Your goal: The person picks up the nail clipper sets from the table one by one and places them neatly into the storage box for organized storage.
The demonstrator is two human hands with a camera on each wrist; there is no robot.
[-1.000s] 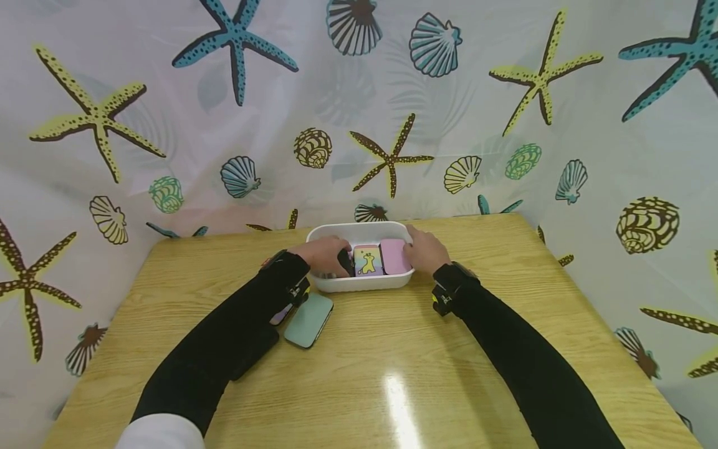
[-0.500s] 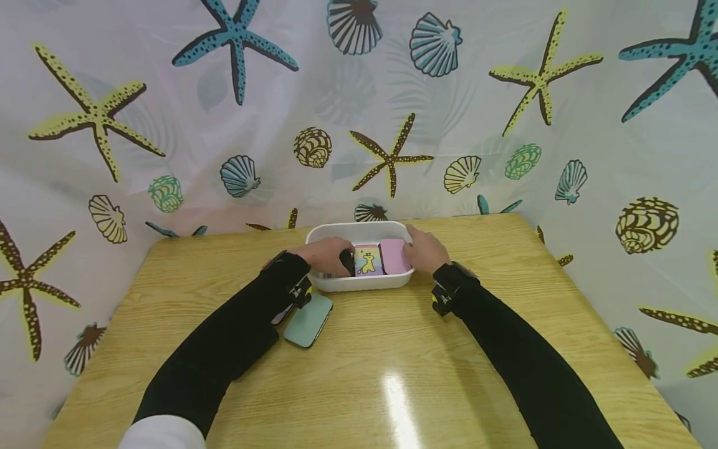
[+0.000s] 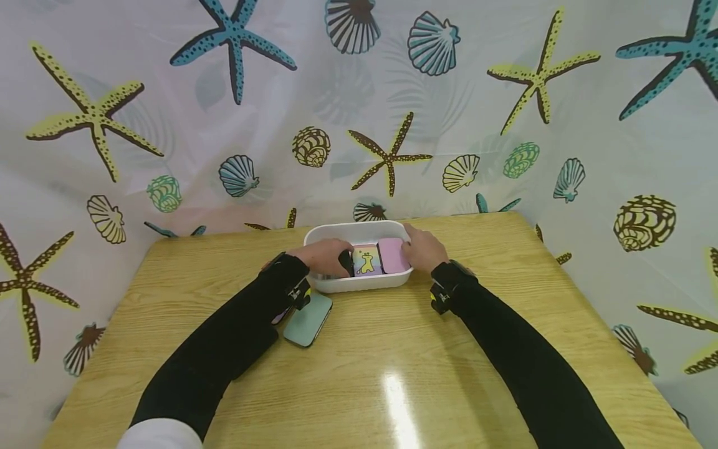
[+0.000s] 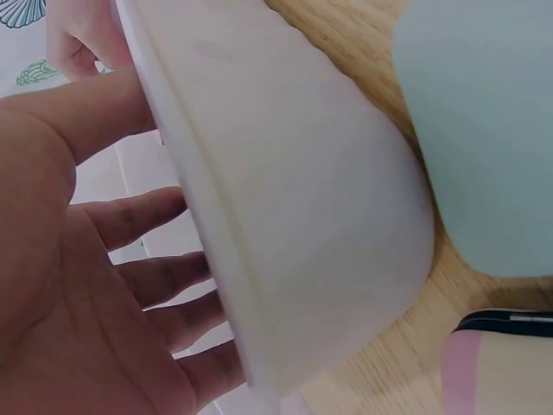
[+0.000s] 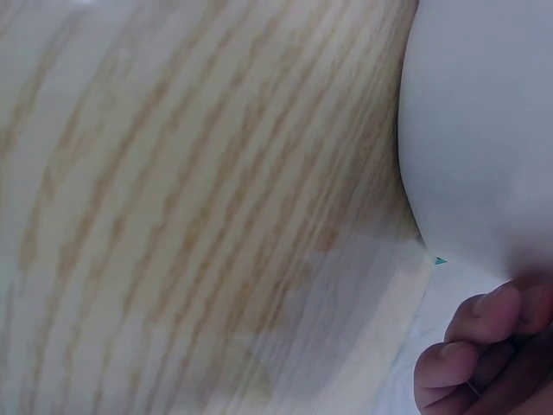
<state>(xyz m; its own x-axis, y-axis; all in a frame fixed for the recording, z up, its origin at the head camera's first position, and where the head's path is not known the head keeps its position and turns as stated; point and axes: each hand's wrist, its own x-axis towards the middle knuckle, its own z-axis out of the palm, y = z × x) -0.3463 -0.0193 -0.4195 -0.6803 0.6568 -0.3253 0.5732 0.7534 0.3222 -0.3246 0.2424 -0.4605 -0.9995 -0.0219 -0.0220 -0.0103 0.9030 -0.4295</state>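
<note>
A white bin stands near the back of the table, with its side filling much of the left wrist view. Inside it a giraffe-print phone case lies beside a pink phone case. My left hand reaches over the left end of the bin and grips a dark-edged phone case beside the giraffe one; its lower part and the fingertips are hidden. In the left wrist view the thumb and spread fingers pass behind the rim. My right hand holds the bin's right end, with fingers curled at the rim.
On the wooden table, a mint green phone case lies in front of the bin. A pink-and-cream phone case lies close by, mostly under the left forearm. A shell-patterned cloth hangs behind the table.
My left hand has shifted slightly within the bin, its fingers a little further round the dark-edged phone case. The right hand and the bin look unmoved.
</note>
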